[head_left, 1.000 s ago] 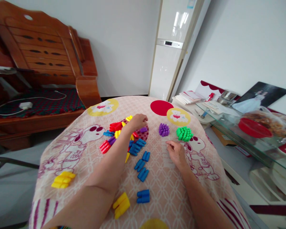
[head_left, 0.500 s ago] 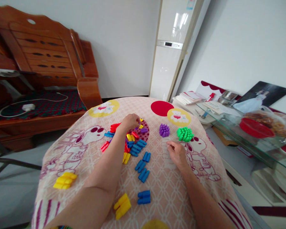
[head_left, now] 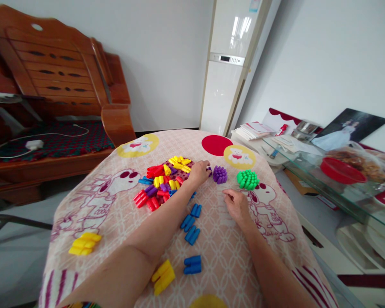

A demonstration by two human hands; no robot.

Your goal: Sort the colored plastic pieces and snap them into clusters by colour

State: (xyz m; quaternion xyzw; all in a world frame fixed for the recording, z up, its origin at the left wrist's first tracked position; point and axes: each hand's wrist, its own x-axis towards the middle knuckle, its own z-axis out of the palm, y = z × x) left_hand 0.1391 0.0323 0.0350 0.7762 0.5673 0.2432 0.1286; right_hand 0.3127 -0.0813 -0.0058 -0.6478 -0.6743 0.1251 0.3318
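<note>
My left hand [head_left: 199,172] reaches across to the far middle of the table, its fingers closed on a small purple plastic piece that is mostly hidden by them. Just right of it stands a tight cluster of purple bullet-shaped pieces [head_left: 220,174]. A similar green cluster [head_left: 247,179] sits farther right. My right hand [head_left: 236,204] rests on the cloth in front of these clusters, fingers loosely curled, with nothing visible in it. Left of my left hand lies a loose heap of yellow [head_left: 179,161], red [head_left: 155,171], purple and blue pieces, partly covered by my forearm.
Several blue pieces [head_left: 192,235] and yellow pieces [head_left: 163,276] lie nearer me; another yellow group [head_left: 85,243] is at the left. A patterned cloth [head_left: 224,256] covers the table. A glass shelf with a red bowl [head_left: 342,172] stands right, a wooden chair [head_left: 60,81] left.
My left hand has moved right, from the heap to beside the purple cluster, with a purple piece in its fingers. More of the yellow pieces now show. My right hand has stayed put.
</note>
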